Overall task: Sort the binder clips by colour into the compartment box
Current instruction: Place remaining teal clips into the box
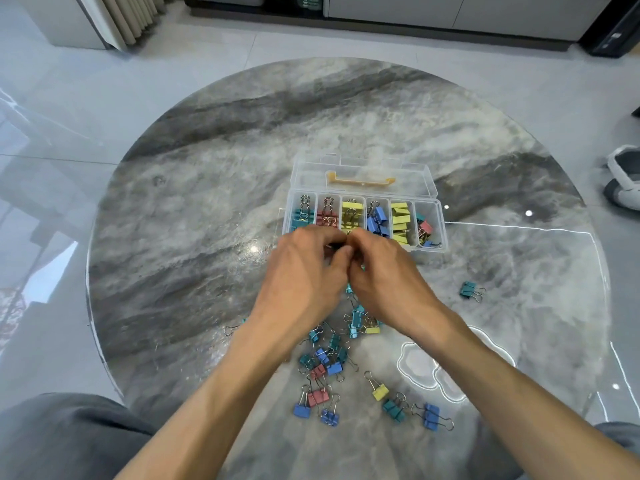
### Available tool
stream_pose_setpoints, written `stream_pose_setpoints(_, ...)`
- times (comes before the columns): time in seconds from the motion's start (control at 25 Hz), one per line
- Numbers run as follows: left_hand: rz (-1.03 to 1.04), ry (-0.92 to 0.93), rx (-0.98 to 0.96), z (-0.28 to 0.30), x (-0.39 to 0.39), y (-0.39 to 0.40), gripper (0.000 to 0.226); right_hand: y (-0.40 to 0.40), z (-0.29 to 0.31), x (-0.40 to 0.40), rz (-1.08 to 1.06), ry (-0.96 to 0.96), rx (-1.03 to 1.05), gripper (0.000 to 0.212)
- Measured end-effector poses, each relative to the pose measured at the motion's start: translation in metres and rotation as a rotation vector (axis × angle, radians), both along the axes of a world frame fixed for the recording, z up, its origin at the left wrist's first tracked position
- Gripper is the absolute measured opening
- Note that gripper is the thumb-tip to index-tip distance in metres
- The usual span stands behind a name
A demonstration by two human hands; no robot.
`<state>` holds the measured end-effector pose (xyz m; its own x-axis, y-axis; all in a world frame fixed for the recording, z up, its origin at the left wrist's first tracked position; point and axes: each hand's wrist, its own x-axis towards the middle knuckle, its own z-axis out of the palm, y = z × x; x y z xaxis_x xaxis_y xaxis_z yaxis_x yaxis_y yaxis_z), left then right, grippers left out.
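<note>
1. Head view, the step: I have both hands together just in front of the compartment box (437,221), over its near wall. My left hand (304,271) and right hand (384,271) meet fingertip to fingertip, fingers curled inward around something small and dark.
2. The grip: I judge it is a binder clip being worked between the two hands, perhaps two clips hooked together, but the knuckles hide it, so I cannot tell its colour or which hand really holds it.
3. Doing it well: I would part the clips by their wire handles, read the colour before moving, then drop it in the matching compartment. From the left they hold teal, red, yellow, blue and yellow again, and the last holds a mix.
4. Where the work lies: the loose pile of clips (329,362) sits on the marble table (207,202) below my wrists, between my forearms. A single teal clip (468,289) lies well apart to my right.
5. Risk: the mixed end compartment will likely need re-sorting later.
</note>
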<state>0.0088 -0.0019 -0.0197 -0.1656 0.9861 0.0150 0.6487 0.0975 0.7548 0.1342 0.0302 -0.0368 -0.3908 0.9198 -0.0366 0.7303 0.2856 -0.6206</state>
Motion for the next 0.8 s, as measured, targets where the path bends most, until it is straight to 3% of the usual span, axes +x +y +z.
stream_pose_setpoints(0.16,0.079,-0.439,-0.064,0.008,-0.01,0.007,0.017,-0.004,0.014,0.014,0.062,0.307,-0.113,0.011)
stream_pose_setpoints(0.28,0.019,-0.738,-0.089,0.018,-0.011,0.007,0.016,0.004,0.021,0.02,-0.076,0.575,-0.138,0.017)
stream_pose_setpoints(0.4,0.042,-0.953,-0.089,0.022,-0.011,0.007,0.011,0.005,0.027,0.019,-0.135,0.639,-0.208,0.017)
stream_pose_setpoints(0.48,0.096,-0.955,-0.074,0.025,-0.006,0.004,0.01,0.004,0.031,0.021,-0.091,0.591,-0.212,0.015)
stream_pose_setpoints(0.56,0.159,-0.833,-0.054,0.026,-0.003,0.003,0.009,0.013,0.033,0.032,-0.169,0.45,-0.095,0.017)
stream_pose_setpoints(0.68,0.236,-0.776,-0.072,0.034,-0.006,0.006,0.009,0.048,0.025,0.066,-0.413,-0.069,0.102,0.021)
stream_pose_setpoints(0.8,0.269,-0.779,-0.09,0.038,-0.009,0.006,0.011,0.064,0.003,0.076,-0.413,-0.326,-0.002,0.027)
